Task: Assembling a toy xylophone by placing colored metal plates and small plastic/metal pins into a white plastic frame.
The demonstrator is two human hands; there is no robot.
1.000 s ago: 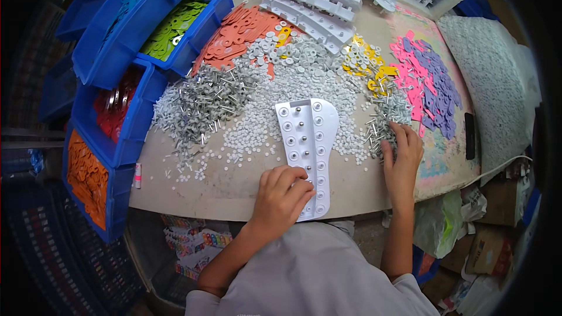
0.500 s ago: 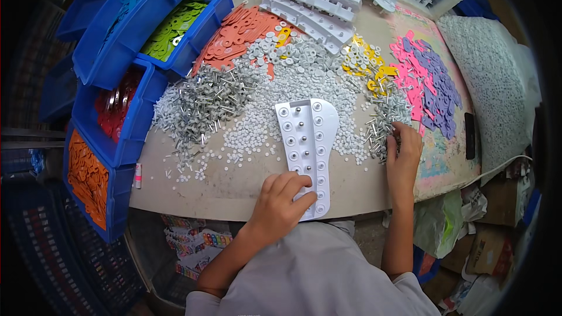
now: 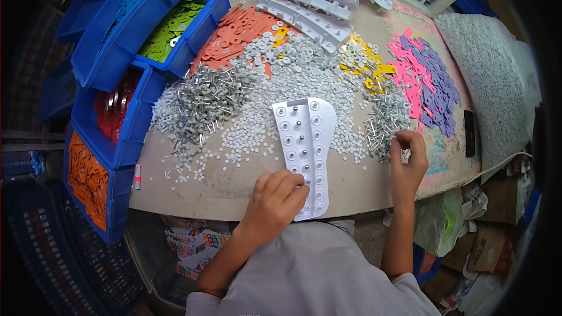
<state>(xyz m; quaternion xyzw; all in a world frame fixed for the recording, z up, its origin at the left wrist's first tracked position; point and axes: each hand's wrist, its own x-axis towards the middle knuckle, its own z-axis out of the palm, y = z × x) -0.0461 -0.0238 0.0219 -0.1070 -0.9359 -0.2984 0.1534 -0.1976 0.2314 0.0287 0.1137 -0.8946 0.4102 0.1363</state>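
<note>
A white, foot-shaped plastic board lies near the table's front edge. Round discs sit along both its sides, and a row of upright metal pins runs down its middle channel. My left hand rests over the board's lower left part, its fingers curled together; what they hold, if anything, is hidden. Beside the right-hand heap of metal pins, my right hand is closed in a pinch, with silvery pins showing between thumb and fingers.
White caps spread across the table's middle, by another pin heap. Salmon pieces, pink pieces and purple pieces lie around. Blue bins line the left; white plastic racks stand behind. A dark phone-like slab lies right.
My right hand has drawn back slightly from the pin heap and closed into a pinch. My left fingers have come together and shifted left, uncovering another upright pin; the board has moved slightly left.
</note>
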